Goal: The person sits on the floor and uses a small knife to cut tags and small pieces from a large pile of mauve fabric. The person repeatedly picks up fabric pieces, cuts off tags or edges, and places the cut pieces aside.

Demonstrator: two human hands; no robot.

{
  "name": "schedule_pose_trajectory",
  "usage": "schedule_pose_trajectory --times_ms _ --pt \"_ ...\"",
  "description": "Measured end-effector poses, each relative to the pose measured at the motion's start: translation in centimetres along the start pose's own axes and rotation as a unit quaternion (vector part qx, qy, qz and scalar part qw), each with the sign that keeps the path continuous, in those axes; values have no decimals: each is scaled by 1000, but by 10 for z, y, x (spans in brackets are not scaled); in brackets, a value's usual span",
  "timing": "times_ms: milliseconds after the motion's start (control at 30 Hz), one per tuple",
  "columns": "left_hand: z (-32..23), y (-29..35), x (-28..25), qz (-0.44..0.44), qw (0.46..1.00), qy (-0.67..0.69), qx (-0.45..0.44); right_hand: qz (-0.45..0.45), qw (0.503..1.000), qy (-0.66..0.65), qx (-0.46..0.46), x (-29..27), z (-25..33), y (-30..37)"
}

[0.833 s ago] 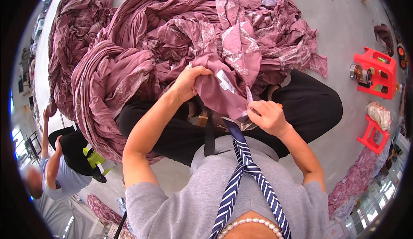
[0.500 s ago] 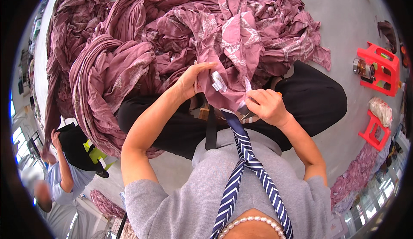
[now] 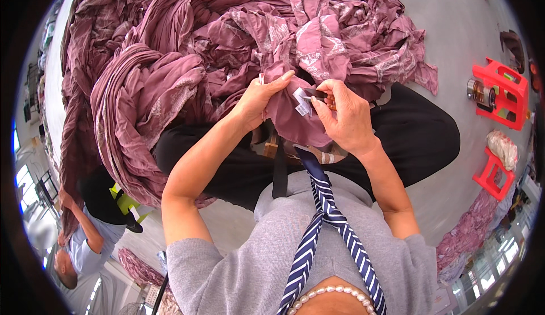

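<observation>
My left hand (image 3: 262,100) pinches the mauve patterned fabric (image 3: 289,119) between thumb and fingers, holding its edge up over my lap. A white label (image 3: 302,102) stands out from the cloth between my hands. In my right hand (image 3: 346,113) is a small dark pair of thread snips (image 3: 317,94), its tip pointing left at the label. Whether the blades touch the label I cannot tell. The rest of the snips is hidden by my fingers.
A large heap of the same fabric (image 3: 170,37) spreads ahead and to the left. On the right stand a red stool (image 3: 514,96) with a glass jar (image 3: 481,93) and another red stool (image 3: 493,176) bearing a bag. At left, a person (image 3: 93,230) handles hanging cloth.
My right hand has let go of the fabric's right edge and moved up and left to the label, the snips now showing. The person at left has leaned down.
</observation>
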State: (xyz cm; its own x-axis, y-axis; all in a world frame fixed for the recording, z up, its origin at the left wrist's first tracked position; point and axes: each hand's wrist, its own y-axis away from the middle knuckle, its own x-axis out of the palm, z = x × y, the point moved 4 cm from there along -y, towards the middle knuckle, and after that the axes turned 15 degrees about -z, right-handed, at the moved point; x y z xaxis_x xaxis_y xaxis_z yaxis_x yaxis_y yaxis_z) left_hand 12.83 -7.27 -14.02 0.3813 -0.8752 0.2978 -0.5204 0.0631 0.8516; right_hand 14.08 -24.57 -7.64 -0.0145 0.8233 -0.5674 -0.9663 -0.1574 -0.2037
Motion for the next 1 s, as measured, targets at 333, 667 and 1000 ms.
schedule_pose_trajectory --times_ms 333,667,1000 --pt "1 2 -2 11 1000 5 13 49 998 25 24 10 -8 -4" --pt "2 0 -3 -3 1000 -15 6 43 992 86 -79 10 2 -14" --pt "-3 2 -1 8 1000 9 22 125 954 -150 227 18 -29 -13"
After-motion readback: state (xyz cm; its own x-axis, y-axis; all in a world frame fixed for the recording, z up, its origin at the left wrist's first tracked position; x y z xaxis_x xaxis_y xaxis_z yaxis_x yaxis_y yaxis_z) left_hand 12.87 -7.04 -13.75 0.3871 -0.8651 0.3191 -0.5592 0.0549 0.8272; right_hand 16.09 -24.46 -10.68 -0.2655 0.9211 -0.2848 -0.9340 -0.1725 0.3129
